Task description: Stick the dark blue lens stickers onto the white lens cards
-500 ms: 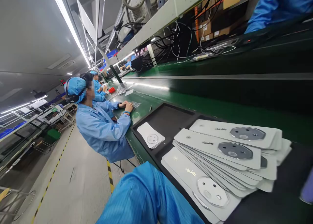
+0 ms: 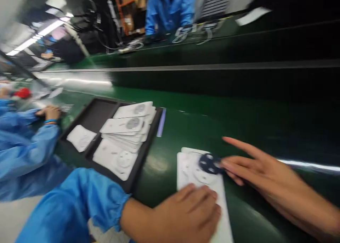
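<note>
In the head view, my right hand (image 2: 256,170) pinches a dark flat piece with holes (image 2: 209,163) between thumb and fingers, the index finger stretched out. The dark piece lies over the round holed area near the top of a white panel (image 2: 223,207). Pressed on that panel is my left hand (image 2: 190,213), its fingers laid on the surface side by side. At least one more white panel shows beneath, its edge sticking out at the top. Motion blurs both hands, and my left hand covers the panel's middle.
To the left, a black tray (image 2: 93,112) holds stacked white panels (image 2: 124,128), several with dark holed areas. A purple strip (image 2: 161,122) lies along the tray's right side. A co-worker's hand (image 2: 50,112) is on the green bench (image 2: 186,129) farther left. Another person (image 2: 170,9) is across the bench.
My view has swung to the right, so the tray now sits at the left. Both my hands have come into view, with the white panel and the dark holed piece.
</note>
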A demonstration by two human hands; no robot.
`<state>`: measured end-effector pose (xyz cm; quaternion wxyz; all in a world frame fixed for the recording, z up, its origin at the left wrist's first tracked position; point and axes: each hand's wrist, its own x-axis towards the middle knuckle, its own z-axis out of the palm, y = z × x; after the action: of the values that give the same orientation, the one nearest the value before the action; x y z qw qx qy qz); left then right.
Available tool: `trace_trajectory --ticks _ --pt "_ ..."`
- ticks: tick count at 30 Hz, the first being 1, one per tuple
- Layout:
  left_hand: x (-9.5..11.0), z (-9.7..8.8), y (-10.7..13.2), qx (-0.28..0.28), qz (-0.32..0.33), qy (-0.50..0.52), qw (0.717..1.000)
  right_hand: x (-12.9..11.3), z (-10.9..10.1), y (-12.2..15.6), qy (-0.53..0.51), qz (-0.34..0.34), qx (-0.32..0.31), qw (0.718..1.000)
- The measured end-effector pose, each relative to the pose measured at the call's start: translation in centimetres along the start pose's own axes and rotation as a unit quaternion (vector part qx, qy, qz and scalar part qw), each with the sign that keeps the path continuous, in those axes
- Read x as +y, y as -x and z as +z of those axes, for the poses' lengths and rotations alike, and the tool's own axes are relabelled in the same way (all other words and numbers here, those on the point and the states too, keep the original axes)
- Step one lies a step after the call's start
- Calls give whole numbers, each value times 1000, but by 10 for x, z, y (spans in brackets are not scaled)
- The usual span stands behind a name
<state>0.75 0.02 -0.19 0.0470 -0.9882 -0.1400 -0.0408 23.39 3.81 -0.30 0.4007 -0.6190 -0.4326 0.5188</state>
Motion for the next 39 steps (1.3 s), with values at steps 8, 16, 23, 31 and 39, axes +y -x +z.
trace_trajectory --ticks 8,16,23,31,39 --pt "-5 15 5 66 10 43 997 -11 -12 3 -86 96 -94 987" --pt "-2 22 3 80 5 46 996 -6 -9 3 -63 91 -116 987" --pt "-1 27 4 98 1 29 995 -4 -11 0 -67 108 -124 984" --pt "-5 30 3 102 -2 29 994 -7 0 12 -7 70 -49 996" --pt "-2 29 0 102 -16 33 994 -10 -2 11 16 80 -57 995"
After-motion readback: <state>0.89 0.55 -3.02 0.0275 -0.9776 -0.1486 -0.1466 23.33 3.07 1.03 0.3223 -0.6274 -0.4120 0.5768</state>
